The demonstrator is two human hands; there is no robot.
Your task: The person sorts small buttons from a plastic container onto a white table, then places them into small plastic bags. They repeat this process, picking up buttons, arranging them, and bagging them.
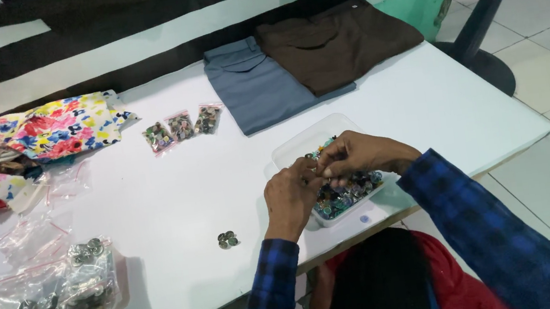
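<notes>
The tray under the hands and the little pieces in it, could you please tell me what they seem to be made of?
The tray looks like thin translucent plastic: milky, glossy walls that let the white table show through. The pieces look like small metal or enamelled buttons, with shiny multicoloured faces; too small to be sure. Both the left hand and the right hand pinch some above it.

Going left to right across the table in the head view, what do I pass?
Big bag of metal buttons → floral cloth → three small packets → loose buttons → left hand → right hand
</notes>
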